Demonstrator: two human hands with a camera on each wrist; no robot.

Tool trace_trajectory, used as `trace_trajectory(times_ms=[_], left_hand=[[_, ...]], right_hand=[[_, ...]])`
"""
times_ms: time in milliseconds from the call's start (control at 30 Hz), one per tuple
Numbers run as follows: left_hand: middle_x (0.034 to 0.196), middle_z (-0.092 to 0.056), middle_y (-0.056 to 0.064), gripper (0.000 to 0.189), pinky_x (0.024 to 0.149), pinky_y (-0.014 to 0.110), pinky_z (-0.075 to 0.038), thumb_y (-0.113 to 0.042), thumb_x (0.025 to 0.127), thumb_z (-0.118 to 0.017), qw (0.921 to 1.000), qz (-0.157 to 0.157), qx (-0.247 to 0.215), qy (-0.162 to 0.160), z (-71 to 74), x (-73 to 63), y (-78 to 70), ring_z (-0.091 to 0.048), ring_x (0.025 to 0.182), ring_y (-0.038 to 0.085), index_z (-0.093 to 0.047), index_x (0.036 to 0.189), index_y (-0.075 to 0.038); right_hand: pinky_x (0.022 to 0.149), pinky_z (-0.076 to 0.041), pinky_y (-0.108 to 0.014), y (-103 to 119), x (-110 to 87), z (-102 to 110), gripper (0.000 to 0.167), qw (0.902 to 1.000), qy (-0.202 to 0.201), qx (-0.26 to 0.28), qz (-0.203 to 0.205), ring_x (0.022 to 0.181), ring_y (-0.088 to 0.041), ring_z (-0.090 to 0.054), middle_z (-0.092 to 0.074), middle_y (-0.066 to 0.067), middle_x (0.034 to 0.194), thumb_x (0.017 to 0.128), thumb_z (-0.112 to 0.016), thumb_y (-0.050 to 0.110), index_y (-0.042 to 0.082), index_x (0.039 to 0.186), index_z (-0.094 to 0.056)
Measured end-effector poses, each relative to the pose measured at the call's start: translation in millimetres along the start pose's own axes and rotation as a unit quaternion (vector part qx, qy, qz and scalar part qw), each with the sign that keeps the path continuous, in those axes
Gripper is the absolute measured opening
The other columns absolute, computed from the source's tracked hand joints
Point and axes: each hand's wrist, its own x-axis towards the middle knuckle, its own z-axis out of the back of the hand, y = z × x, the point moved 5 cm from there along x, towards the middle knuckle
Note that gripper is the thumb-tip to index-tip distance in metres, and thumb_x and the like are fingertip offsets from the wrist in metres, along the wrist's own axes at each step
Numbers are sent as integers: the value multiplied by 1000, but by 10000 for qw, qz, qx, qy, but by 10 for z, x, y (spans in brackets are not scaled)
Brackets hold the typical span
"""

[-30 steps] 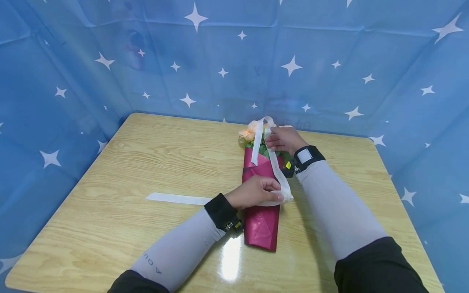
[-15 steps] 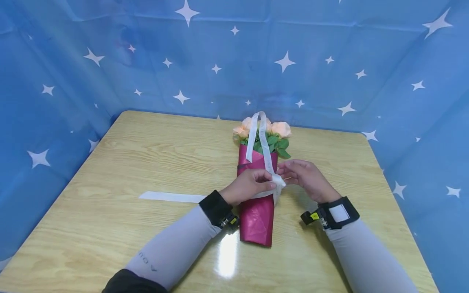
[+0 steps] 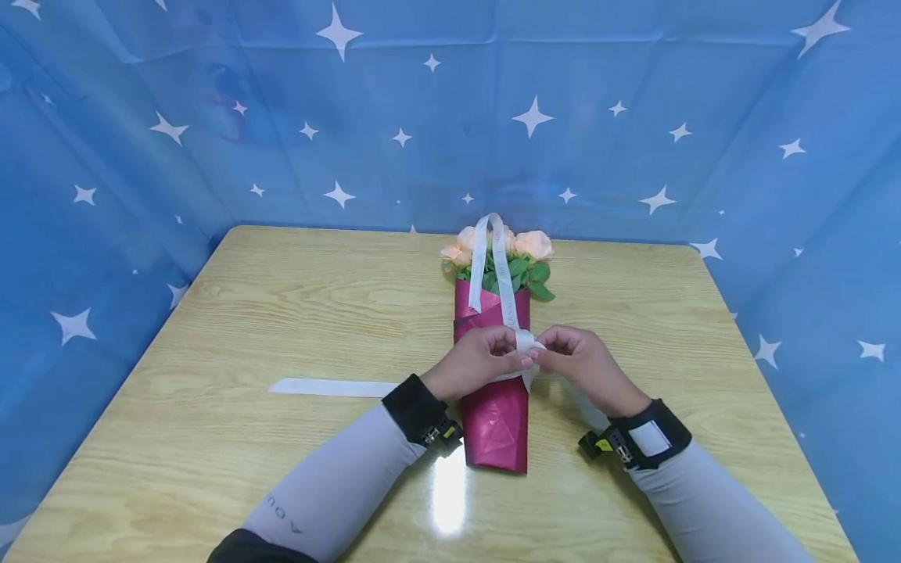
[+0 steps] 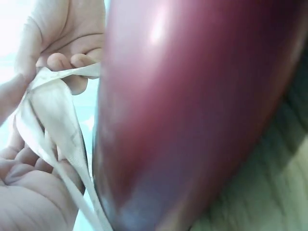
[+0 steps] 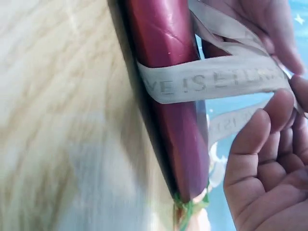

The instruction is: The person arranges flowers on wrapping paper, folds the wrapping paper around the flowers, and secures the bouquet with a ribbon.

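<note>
Still pinches the white ribbon (image 3: 503, 285) with the left hand (image 3: 479, 363), over the right edge of the bouquet (image 3: 495, 414). Now pinches it there with the right hand (image 3: 587, 367) too, down from beside the peach flowers (image 3: 533, 245) a second ago. As before, on the wooden table (image 3: 317, 313): the bouquet, with ribbon looped over the blooms.

In the head view the light is bright and quite even, with one strong white glare on the near part of the surface (image 3: 338, 313) and only soft shadows beside it. The left wrist view is overexposed at the upper left, and the red wrapping (image 4: 202, 106) is blurred, with a small shiny highlight. In the right wrist view the surface looks smeared, while the printed ribbon (image 5: 216, 79) is a little soft but partly readable.
</note>
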Motion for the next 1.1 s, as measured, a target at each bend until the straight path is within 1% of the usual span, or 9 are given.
trace_trajectory(times_ms=[100, 200, 367, 533, 667, 733, 800, 967, 1100], left_hand=[[92, -73, 0, 13, 67, 26, -53, -27, 96, -76, 9998, -25, 193, 38, -3, -5, 4, -65, 80, 11, -74, 103, -17], [93, -74, -1, 12, 67, 28, -55, -29, 96, -76, 9995, 127, 292, -8, 17, -6, 25, -67, 80, 14, -76, 104, -19], [95, -78, -4, 11, 71, 27, -52, -25, 97, -75, 9990, 222, 389, -3, 31, -16, 34, -68, 83, 14, -75, 106, -18], [91, -76, 2, 26, 68, 24, -51, -24, 97, -76, 9984, 411, 388, -94, 32, -22, 38, -69, 81, 12, -58, 111, -11], [95, -75, 1, 48, 74, 27, -58, -25, 95, -77, 9971, 604, 295, -348, 44, -23, 55, -73, 87, 13, -50, 132, -11], [98, -74, 2, 58, 77, 30, -60, -26, 95, -77, 9970, 574, 302, -427, 43, -25, 57, -73, 89, 15, -49, 144, -13], [105, -74, 2, 59, 80, 31, -60, -26, 96, -77, 9969, 492, 358, -490, 41, -27, 52, -72, 94, 15, -52, 149, -18], [116, -74, -3, 33, 79, 27, -58, -26, 97, -75, 9959, 317, 636, -552, 27, -44, 32, -67, 100, 11, -74, 130, -22], [110, -73, -2, 24, 76, 29, -57, -26, 99, -72, 9966, 209, 672, -424, 6, -53, 24, -68, 95, 14, -78, 122, -21]], right_hand=[[78, -51, -36, 24, -25, 7, 23, 9996, 47, -262, -86, 85, -22, -59, -64, -5, 87, 100, -71, 31, 9, 99, -70], [75, -48, -34, 38, -43, 28, 22, 9980, 249, -570, -136, 82, -24, -57, -62, -6, 82, 98, -74, 33, 11, 94, -69], [69, -45, -27, 75, -62, 70, 21, 9911, 629, -1160, 193, 79, -20, -53, -61, -5, 84, 94, -78, 23, 11, 86, -63], [75, -53, -27, 115, -55, 113, 15, 9909, 332, -1205, 503, 92, -20, -62, -70, -6, 102, 96, -74, 12, 11, 88, -61], [70, -51, -28, 97, -56, 127, 7, 9930, 98, -1147, 274, 83, -23, -59, -66, -6, 91, 98, -73, 17, 15, 97, -66], [69, -50, -28, 88, -59, 134, 7, 9925, 9, -1208, 192, 81, -24, -58, -64, -5, 87, 98, -73, 20, 17, 100, -67], [70, -51, -29, 82, -60, 136, 7, 9923, -22, -1229, 165, 82, -25, -58, -65, -6, 88, 98, -73, 22, 18, 101, -68], [71, -52, -29, 78, -61, 124, 9, 9935, -62, -1117, 196, 84, -24, -59, -70, -11, 95, 99, -73, 25, 17, 104, -71], [69, -51, -29, 86, -59, 109, 11, 9934, -205, -1098, 268, 83, -23, -58, -68, -7, 93, 99, -73, 27, 17, 102, -71]])
